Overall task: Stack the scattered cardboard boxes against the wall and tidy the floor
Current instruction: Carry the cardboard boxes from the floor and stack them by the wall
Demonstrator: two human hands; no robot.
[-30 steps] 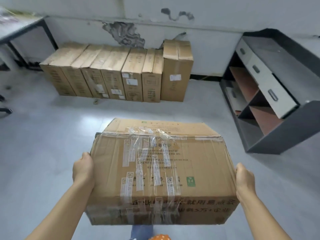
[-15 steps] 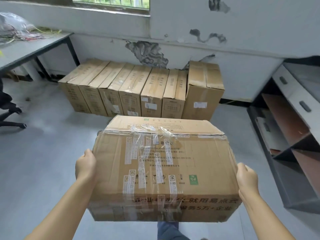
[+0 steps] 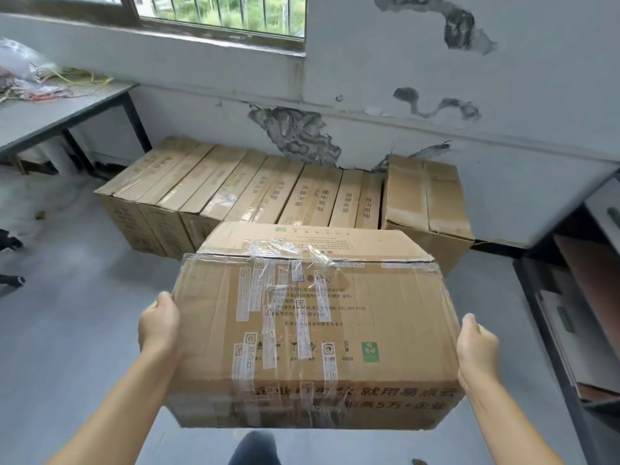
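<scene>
I carry a large taped cardboard box in front of me, off the floor. My left hand grips its left side and my right hand grips its right side, fingers hidden behind the box's sides. Ahead, a row of several narrow cardboard boxes stands side by side against the peeling wall. A wider, slightly taller box closes the row at its right end.
A grey table with a plastic bag and wires stands at the left. A dark shelf unit with drawers lines the right. Chair feet show at the far left. Grey floor lies between me and the row.
I have walked toward the wall with the box held in both hands; the row of boxes is nearer and larger, and the window has come into view above.
</scene>
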